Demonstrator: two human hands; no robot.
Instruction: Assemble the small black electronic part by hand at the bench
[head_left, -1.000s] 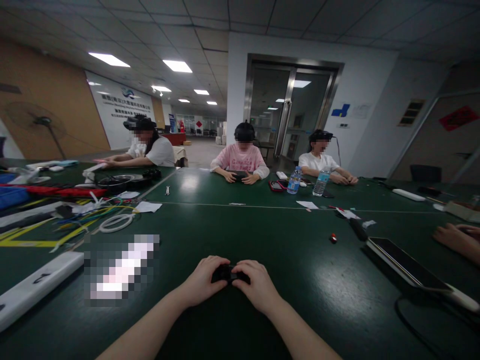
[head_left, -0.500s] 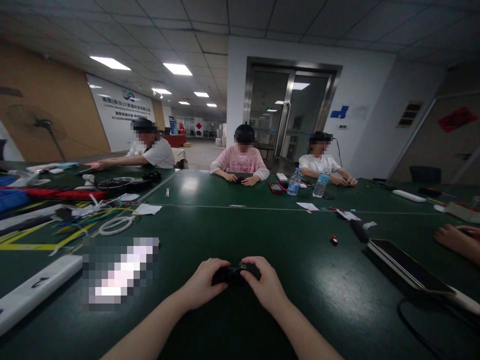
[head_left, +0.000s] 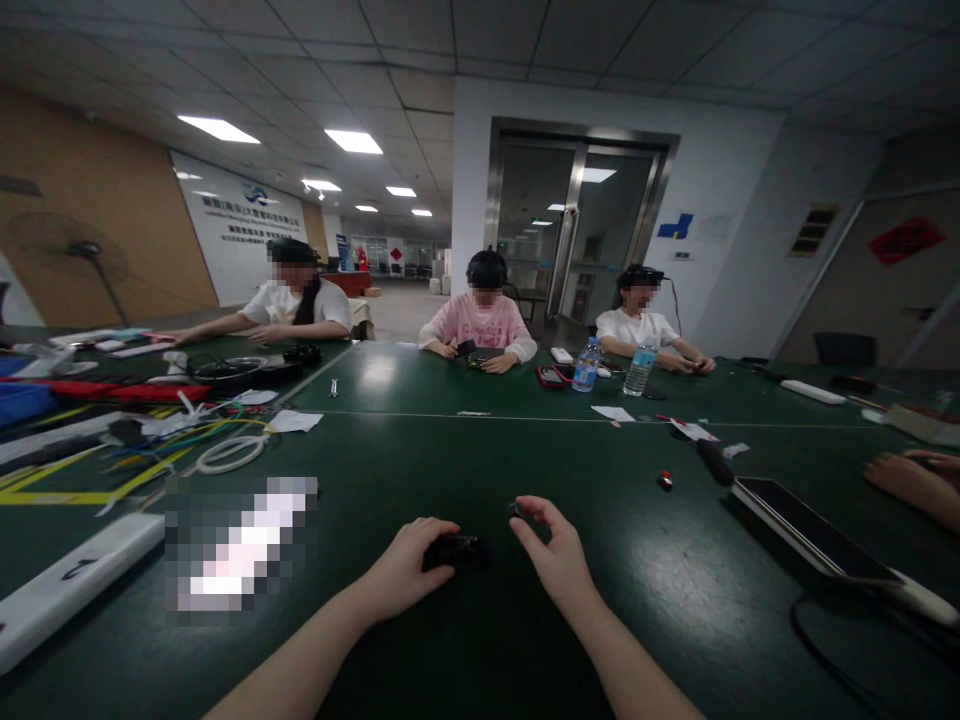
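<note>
My left hand (head_left: 411, 565) is wrapped round the left end of a small black device (head_left: 466, 548), its thumb and fingers closed on it. The device lies low over the green table, with a shiny silver part showing on its top; its exact kind is hard to make out. To the right and a little farther off, my right hand (head_left: 551, 540) is raised above the table. A tiny dark piece (head_left: 515, 509) is pinched between its thumb and forefinger, apart from the device. What that piece is cannot be told.
A white power strip (head_left: 82, 580) and a blurred-out bright object (head_left: 247, 545) lie left. On the right are a phone-like slab (head_left: 814, 530), a small red-and-dark item (head_left: 666, 481) and a co-worker's hand (head_left: 911, 485). Water bottles (head_left: 640, 368) stand farther back, near seated people.
My right hand has moved away from the black device, to the right and slightly up, with a tiny dark piece in its fingers. My left hand has stayed on the device.
</note>
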